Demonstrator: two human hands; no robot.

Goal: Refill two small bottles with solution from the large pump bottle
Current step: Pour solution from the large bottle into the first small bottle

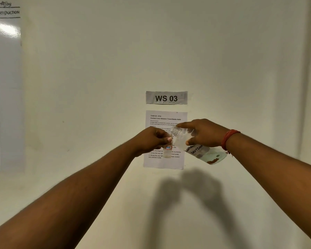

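From the head view, we hold both bottles up in front of a pale wall (pixel 223 60), at about 6 o'clock from the "WS 03" sign (pixel 166 97). Our left hand (pixel 152 140) is clenched around the small bottle (pixel 167 150), which stands upright: clear plastic, a little red-framed label on its side, the neck hidden by our fingers. Our right hand (pixel 203 133) grasps the large bottle (pixel 199 146), index finger stretched along its top. The large bottle is clear, tilted, its open threaded mouth pointing toward 10 o'clock, just beside the top of the small bottle; its base sits down at 4 o'clock. Handwriting on its side reads "SOLUTION". A red thread bracelet (pixel 229 139) circles our right wrist. Behind the bottles hangs a printed instruction sheet (pixel 164 162); a whiteboard (pixel 6 87) sits at 9 o'clock.
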